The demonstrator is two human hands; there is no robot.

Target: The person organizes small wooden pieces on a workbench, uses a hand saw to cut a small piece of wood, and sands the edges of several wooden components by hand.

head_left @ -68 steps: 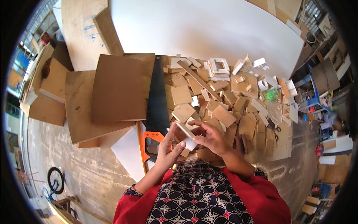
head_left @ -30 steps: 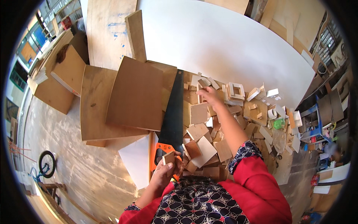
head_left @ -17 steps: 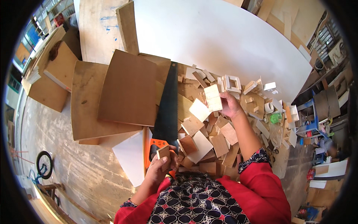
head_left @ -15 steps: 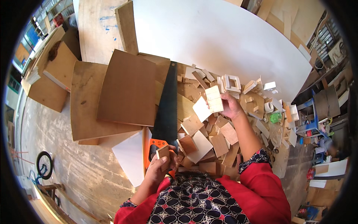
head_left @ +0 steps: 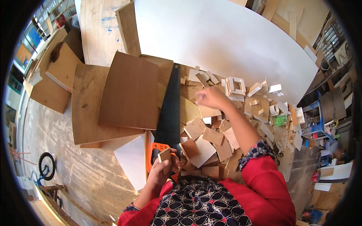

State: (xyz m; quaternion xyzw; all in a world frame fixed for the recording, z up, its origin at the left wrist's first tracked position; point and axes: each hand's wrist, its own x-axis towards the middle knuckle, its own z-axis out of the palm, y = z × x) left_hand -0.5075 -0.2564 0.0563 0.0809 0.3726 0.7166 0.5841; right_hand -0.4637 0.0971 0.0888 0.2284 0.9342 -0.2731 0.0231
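My left hand (head_left: 163, 170) is close to my body and pinches a small square wooden block (head_left: 164, 154) above the orange handle (head_left: 155, 150) of a hand saw. The saw's black blade (head_left: 169, 109) points away from me. My right hand (head_left: 211, 98) is stretched out over a heap of wooden offcuts (head_left: 211, 135). It is blurred, its fingers are curled, and a tan piece (head_left: 209, 111) lies right under it. Whether it grips anything cannot be told.
Brown plywood boards (head_left: 130, 92) overlap left of the saw, with a white sheet (head_left: 132, 160) under them. A large white panel (head_left: 226, 41) lies beyond the heap. A small white frame (head_left: 236, 83) sits among the scraps. A bicycle wheel (head_left: 47, 165) is at the far left and blue furniture (head_left: 313, 120) at the right.
My right hand held up a pale square piece half a second ago; that piece no longer shows and the hand has shifted slightly left. My left hand still holds its small block.
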